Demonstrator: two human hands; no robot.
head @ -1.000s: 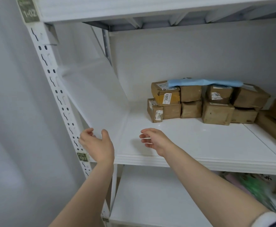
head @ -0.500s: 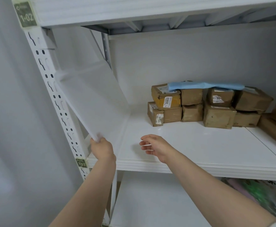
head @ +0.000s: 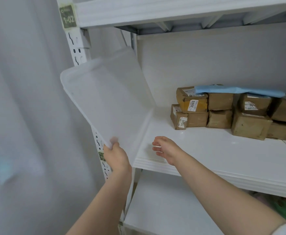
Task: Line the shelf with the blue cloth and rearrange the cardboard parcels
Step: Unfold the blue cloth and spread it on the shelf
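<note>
Evidently the lining has not begun: the blue cloth (head: 237,90) lies folded on top of the cardboard parcels (head: 220,109), which are stacked two high against the back edge of the shelf (head: 206,150), towards its right end. The front and left parts of the shelf are bare white board.

The step in hand looks like clearing. The left hand (head: 116,155) pinches the lower corner of a translucent white plastic sheet (head: 108,99) that stands tilted at the shelf's left edge, beside the slotted upright (head: 78,48). The right hand (head: 166,148) hovers over the front left corner with fingers loosely spread and holds nothing.

Next, I judge, the sheet has to come out past the upright without snagging. Then the cloth must be lifted off the parcels, and the parcels moved aside so the cloth can go beneath them.

Much is unclear. The parcel stack runs out of frame on the right, so its count is unknown. The folded cloth hides its full size. The left fingers behind the sheet show only as a blur. Whether the sheet's lower edge rests on the shelf I cannot tell. Something green at the lower shelf's (head: 164,209) right end is too blurred to name.
</note>
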